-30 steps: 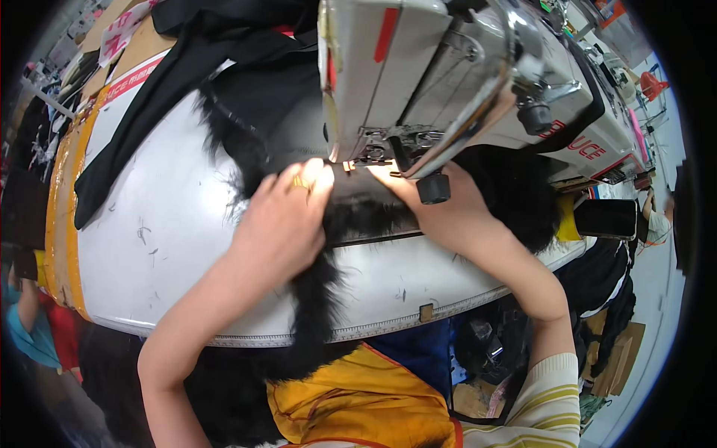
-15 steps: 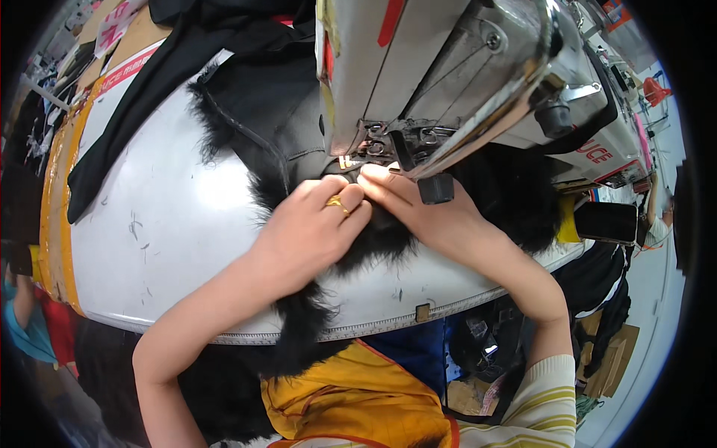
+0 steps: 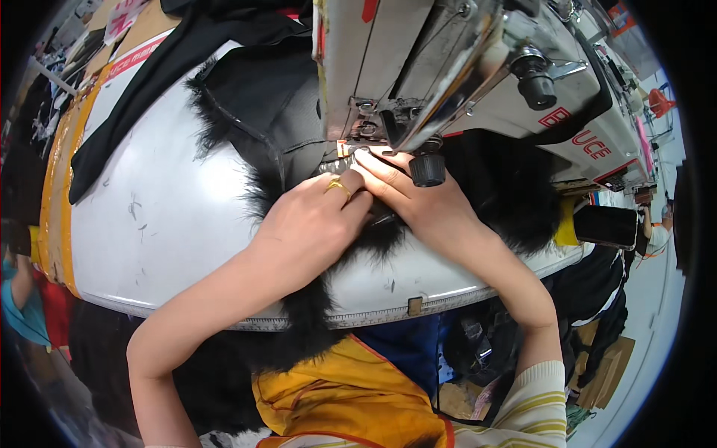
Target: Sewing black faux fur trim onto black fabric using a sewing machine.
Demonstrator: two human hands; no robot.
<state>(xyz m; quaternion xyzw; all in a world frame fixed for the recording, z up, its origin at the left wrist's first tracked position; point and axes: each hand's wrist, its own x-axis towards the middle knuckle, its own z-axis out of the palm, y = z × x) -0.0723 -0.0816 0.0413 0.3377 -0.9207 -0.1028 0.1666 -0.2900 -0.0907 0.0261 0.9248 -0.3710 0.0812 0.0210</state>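
A piece of black fabric with fluffy black fur trim [image 3: 280,112] lies under the head of a sewing machine [image 3: 437,82]. My left hand [image 3: 314,220], a gold-coloured ring on one finger, has its fingers curled onto the fabric just in front of the lit needle area. Beside it, my right hand [image 3: 429,198] reaches in with its fingers stretched and close together, pinching the fabric near the presser foot. Both sets of fingertips nearly meet. The needle and the seam are largely hidden by the machine and my fingers.
The white table [image 3: 164,216] has a ruler strip [image 3: 358,317] along its front edge. Black cloth [image 3: 142,97] drapes at the far left. A dark phone [image 3: 606,226] sits at the right. Yellow-orange cloth [image 3: 336,396] covers my lap. Another person's arm [image 3: 22,287] shows at the left edge.
The view has shifted slightly. My right fingers have stretched forward toward the presser foot, and my left fingers have curled a little lower. Shiny dark material now shows between my hands.
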